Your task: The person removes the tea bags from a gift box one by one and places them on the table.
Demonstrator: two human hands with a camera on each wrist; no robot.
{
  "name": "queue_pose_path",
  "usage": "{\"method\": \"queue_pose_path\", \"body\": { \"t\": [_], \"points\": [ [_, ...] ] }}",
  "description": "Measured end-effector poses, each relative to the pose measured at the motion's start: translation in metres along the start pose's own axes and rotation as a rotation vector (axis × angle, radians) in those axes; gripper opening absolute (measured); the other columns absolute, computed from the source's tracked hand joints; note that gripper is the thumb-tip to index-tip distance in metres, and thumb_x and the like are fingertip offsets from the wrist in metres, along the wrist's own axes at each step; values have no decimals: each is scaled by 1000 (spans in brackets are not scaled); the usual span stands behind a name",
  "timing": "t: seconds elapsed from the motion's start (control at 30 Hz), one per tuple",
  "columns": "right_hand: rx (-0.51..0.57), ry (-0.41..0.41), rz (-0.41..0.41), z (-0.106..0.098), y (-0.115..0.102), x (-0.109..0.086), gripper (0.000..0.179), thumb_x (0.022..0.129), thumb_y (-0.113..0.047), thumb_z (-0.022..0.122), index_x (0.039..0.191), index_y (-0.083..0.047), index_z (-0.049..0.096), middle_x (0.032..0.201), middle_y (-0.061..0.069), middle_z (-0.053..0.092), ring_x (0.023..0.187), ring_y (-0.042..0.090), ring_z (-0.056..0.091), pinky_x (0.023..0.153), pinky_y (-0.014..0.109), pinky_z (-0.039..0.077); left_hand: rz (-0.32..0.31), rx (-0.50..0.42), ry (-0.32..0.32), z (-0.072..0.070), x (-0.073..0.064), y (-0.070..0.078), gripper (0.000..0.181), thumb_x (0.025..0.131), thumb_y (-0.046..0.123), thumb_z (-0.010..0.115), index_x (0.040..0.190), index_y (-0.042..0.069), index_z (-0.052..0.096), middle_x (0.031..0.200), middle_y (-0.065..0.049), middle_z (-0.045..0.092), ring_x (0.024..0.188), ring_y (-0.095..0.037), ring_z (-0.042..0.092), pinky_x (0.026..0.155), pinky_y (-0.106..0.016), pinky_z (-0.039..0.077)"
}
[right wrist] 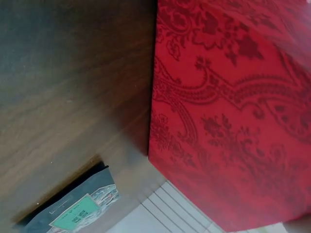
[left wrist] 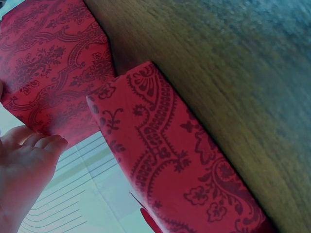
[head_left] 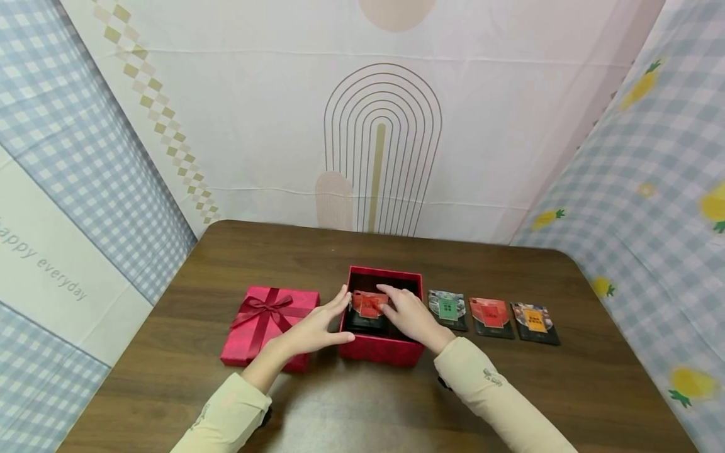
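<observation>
A red patterned gift box [head_left: 381,350] stands lidless on the table. Inside its left half lies a red and black packet [head_left: 368,306]. My left hand [head_left: 320,328] is at the box's left side, fingers extended along the rim and thumb spread toward the front corner. In the left wrist view, part of this hand [left wrist: 29,162] shows beside the box wall. My right hand [head_left: 412,314] reaches over the box's right side, its thumb and forefinger spread apart at the packet's right edge. Whether those fingertips touch the packet is unclear.
Left of the box lies its red lid [head_left: 249,333] with a ribbon bow. To the right lie a green-labelled packet [head_left: 447,309], a red packet [head_left: 491,316] and an orange-labelled packet [head_left: 535,323] in a row. A patterned cloth [head_left: 272,138] hangs behind the table [head_left: 362,409].
</observation>
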State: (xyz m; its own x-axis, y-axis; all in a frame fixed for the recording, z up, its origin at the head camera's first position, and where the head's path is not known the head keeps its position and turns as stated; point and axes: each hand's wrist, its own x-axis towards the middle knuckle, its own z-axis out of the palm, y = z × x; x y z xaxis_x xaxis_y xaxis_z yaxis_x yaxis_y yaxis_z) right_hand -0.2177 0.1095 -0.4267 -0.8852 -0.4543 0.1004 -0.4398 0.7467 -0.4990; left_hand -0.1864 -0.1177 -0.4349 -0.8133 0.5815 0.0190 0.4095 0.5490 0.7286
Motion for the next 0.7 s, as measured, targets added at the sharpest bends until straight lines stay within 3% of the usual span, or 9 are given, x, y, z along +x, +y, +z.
{"method": "queue_pose_path", "body": {
  "t": [0.17, 0.3, 0.4, 0.53, 0.6, 0.7],
  "points": [
    [-240, 31, -16, 8, -5, -1, 38, 85, -11, 61, 122, -3, 56, 95, 11, 68, 79, 27, 60, 63, 37, 49, -4, 1, 4, 0, 0, 0, 80, 85, 34, 63, 143, 0, 20, 152, -14, 6, 135, -31, 21, 105, -46, 26],
    [-410, 2, 35, 15, -7, 0, 36, 82, -11, 61, 117, -3, 58, 70, 10, 65, 63, 27, 57, 56, 38, 42, -2, -2, 1, 2, 0, 0, 80, 85, 35, 63, 144, 0, 20, 152, -14, 6, 136, -30, 20, 105, -45, 26],
    [-356, -119, 131, 17, -7, 2, 35, 82, -13, 60, 116, -3, 57, 75, 12, 64, 69, 27, 60, 61, 41, 45, -1, -4, -3, 2, 1, 0, 80, 86, 36, 62, 144, 1, 20, 152, -13, 5, 136, -30, 20, 105, -45, 27],
    [-175, -284, 254, 18, -6, 7, 41, 86, -14, 58, 123, -1, 51, 102, 18, 64, 86, 28, 63, 72, 45, 49, -11, -11, -6, 2, 1, 0, 80, 86, 37, 62, 145, 2, 19, 153, -12, 5, 136, -30, 20, 105, -45, 27],
    [-119, -324, 283, 19, -5, 9, 46, 87, -16, 57, 129, -1, 47, 110, 19, 61, 93, 28, 62, 78, 45, 48, -12, -16, -8, 1, 0, 0, 81, 86, 37, 62, 145, 3, 19, 153, -12, 4, 136, -29, 20, 105, -45, 27],
    [-97, -321, 268, 20, -3, 10, 46, 88, -18, 58, 129, 0, 46, 112, 19, 60, 97, 28, 61, 81, 45, 47, -10, -16, -7, 0, 0, 1, 81, 85, 36, 62, 144, 2, 19, 153, -12, 5, 136, -29, 21, 105, -44, 28]
  ]
}}
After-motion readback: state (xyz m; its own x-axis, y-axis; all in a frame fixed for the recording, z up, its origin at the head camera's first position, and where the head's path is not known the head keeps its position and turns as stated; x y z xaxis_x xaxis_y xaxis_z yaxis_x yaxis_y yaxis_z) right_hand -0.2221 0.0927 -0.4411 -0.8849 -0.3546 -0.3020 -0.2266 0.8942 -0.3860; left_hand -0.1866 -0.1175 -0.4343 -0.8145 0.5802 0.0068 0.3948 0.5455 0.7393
